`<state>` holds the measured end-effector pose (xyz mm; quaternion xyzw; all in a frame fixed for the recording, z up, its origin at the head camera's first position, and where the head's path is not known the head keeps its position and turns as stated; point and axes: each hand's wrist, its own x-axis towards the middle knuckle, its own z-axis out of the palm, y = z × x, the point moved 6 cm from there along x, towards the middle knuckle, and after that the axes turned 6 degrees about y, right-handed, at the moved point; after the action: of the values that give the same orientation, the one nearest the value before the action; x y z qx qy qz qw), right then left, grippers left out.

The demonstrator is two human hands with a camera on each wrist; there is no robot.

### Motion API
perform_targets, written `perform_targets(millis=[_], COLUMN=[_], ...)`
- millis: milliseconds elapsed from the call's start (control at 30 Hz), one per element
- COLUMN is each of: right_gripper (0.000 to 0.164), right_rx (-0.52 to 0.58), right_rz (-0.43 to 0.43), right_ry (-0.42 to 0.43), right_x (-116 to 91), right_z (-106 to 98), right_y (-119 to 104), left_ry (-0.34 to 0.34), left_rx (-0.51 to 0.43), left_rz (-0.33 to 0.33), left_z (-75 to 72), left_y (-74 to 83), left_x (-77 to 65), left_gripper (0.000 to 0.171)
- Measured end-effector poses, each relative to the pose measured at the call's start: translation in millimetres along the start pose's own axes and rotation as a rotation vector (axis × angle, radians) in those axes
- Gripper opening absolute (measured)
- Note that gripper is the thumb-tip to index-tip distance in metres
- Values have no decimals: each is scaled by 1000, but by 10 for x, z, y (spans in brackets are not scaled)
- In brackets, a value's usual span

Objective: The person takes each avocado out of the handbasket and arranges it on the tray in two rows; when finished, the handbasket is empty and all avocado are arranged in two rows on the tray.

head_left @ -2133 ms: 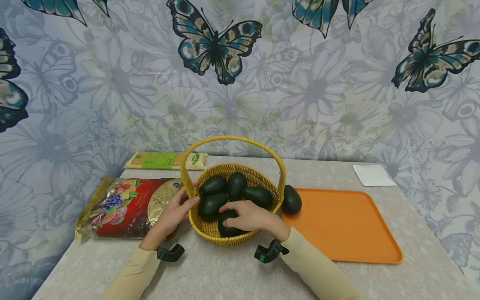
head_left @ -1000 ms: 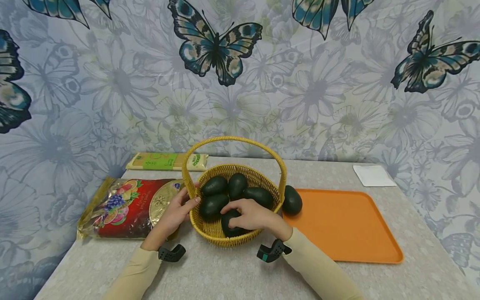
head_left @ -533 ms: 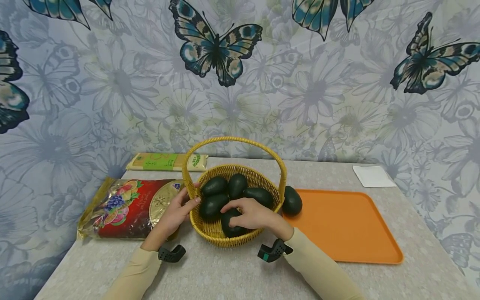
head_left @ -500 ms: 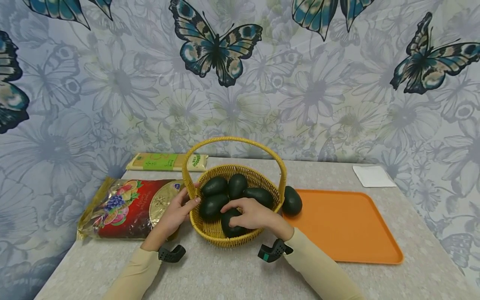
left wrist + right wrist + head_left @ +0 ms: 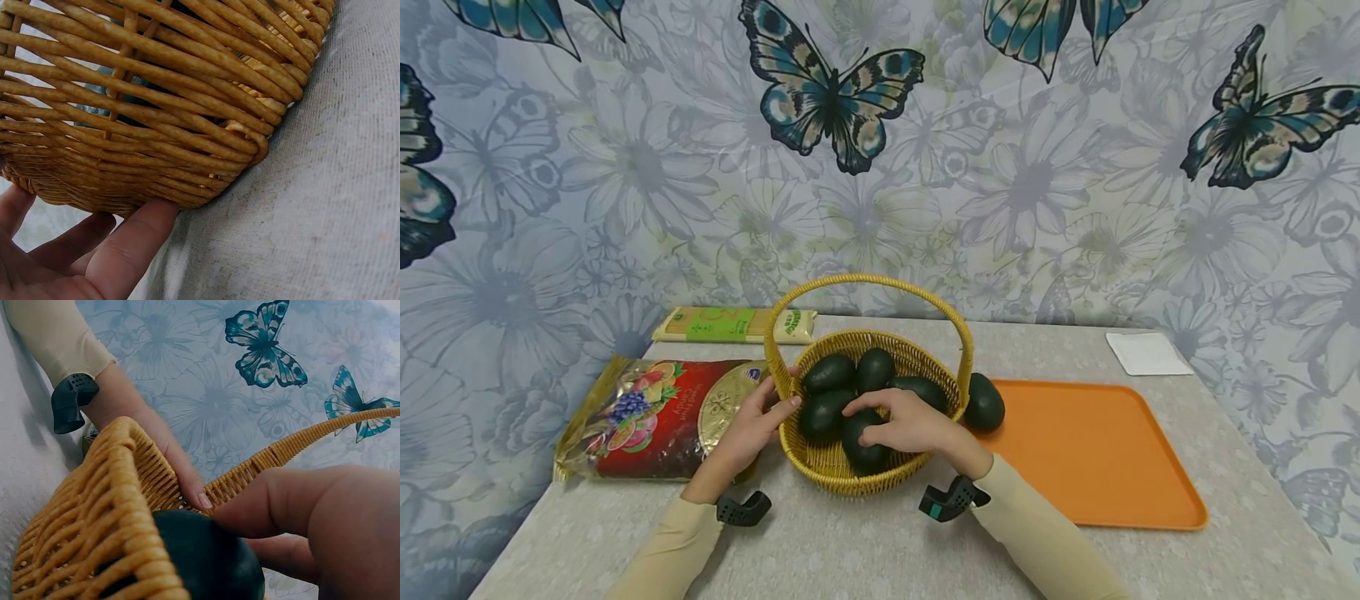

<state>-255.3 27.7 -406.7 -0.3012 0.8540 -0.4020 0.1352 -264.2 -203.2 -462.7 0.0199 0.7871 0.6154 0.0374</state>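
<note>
My left hand [image 5: 751, 427] grips the left side of a yellow wicker basket [image 5: 842, 484], thumb on the rim by the handle's foot; in the left wrist view its fingers [image 5: 134, 244] lie against the woven wall. Inside the basket are several dark green avocados [image 5: 827, 373]. Over the front one, my right hand [image 5: 913, 421] reaches in and holds this avocado [image 5: 859, 450] between thumb and fingers. Seen from the right wrist, the avocado [image 5: 209, 556] shows behind the near rim, with a fingertip at its top. Its underside is hidden by the basket.
An orange tray [image 5: 1090, 450] lies right of the basket, with another avocado [image 5: 984, 403] at its left edge. To the left is a red candy bag [image 5: 658, 417]; behind it, a green-labelled noodle pack [image 5: 718, 324]. A white card [image 5: 1147, 352] lies back right.
My right hand has shifted slightly up and right over the front avocado, which is now turned more upright and shows more. The left hand has stayed on the basket.
</note>
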Motion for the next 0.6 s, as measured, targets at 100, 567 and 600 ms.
perform_targets(millis=[100, 567, 600], right_gripper=[42, 44, 45], right_rx=[3, 232, 246], right_rz=[-8, 64, 62], right_ry=[28, 68, 68], right_x=[-23, -164, -184], right_z=[-58, -265, -280], right_y=[-15, 44, 42], left_ry=[-4, -7, -10], left_rx=[-3, 4, 2], left_rz=[-2, 5, 7], left_z=[2, 1, 3], left_y=[3, 39, 46], left_x=[-3, -29, -33], left_gripper=[59, 59, 59])
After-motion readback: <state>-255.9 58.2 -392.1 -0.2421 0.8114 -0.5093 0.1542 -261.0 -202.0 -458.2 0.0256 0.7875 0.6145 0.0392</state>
